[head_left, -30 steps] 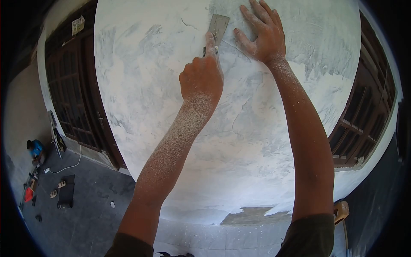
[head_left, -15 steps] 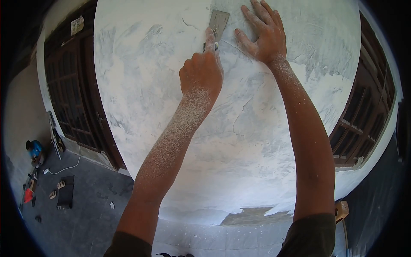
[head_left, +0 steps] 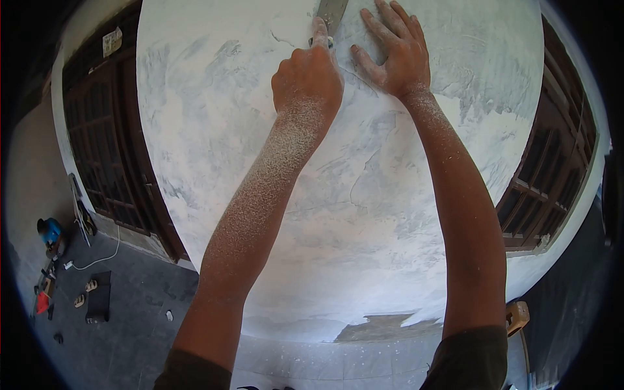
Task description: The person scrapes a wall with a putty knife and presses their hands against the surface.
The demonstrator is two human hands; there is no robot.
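Note:
My left hand is wrapped round the handle of a putty knife, its index finger stretched along the grey blade. The blade points up against the white, patchy plastered wall, and its far end is cut off by the top edge of the view. To the right, my right hand lies on the wall with fingers spread, holding nothing. White dust coats both hands and the left forearm. Thin cracks show in the plaster.
A dark wooden door stands at left, a wooden window at right. A person in blue crouches far left. Sandals, a black mat and a white cable lie on the floor.
My left hand has moved up the wall with the putty knife, whose blade now runs out of view at the top. My right hand stays spread on the wall.

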